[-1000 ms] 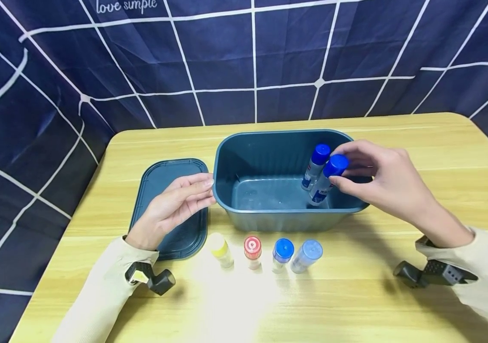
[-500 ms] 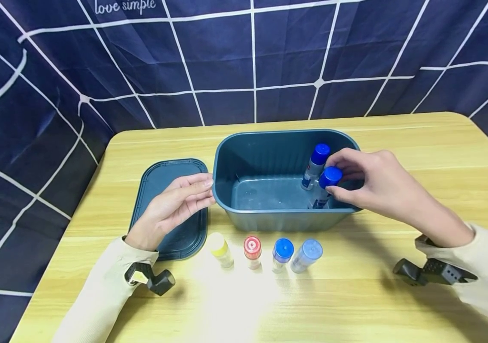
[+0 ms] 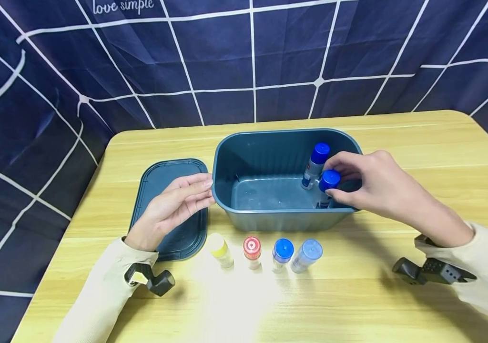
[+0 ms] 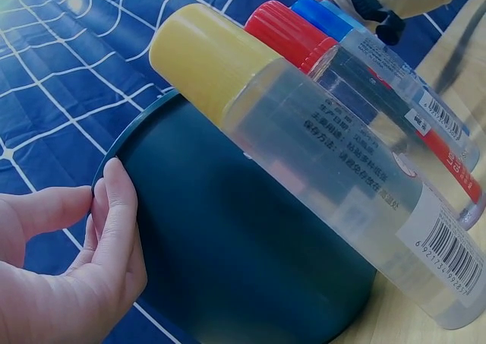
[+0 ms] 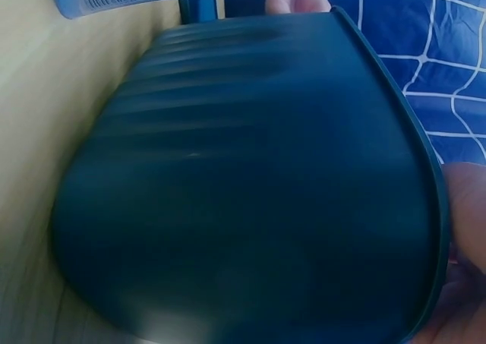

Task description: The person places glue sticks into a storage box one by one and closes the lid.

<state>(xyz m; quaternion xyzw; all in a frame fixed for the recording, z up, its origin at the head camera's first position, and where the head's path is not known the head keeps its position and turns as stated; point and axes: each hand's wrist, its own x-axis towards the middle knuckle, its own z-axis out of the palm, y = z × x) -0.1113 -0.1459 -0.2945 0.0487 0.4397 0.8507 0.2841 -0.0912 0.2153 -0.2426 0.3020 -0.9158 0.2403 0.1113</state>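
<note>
Dark teal plastic bin [image 3: 269,220], head view: inside it, the right hand [image 3: 372,183] pinches a blue-capped clear plastic bottle [image 3: 328,183], probably light, stiff, slick, best held near the cap. Left wrist view: the left hand [image 4: 76,283] touches the bin, fingers nearly straight. Right wrist view: bottle hidden.

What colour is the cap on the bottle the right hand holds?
The cap is deep blue; it shows best in the head view.

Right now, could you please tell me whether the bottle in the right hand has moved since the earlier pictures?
Yes: judged against the bin, the bottle has moved down, deeper inside.
</note>
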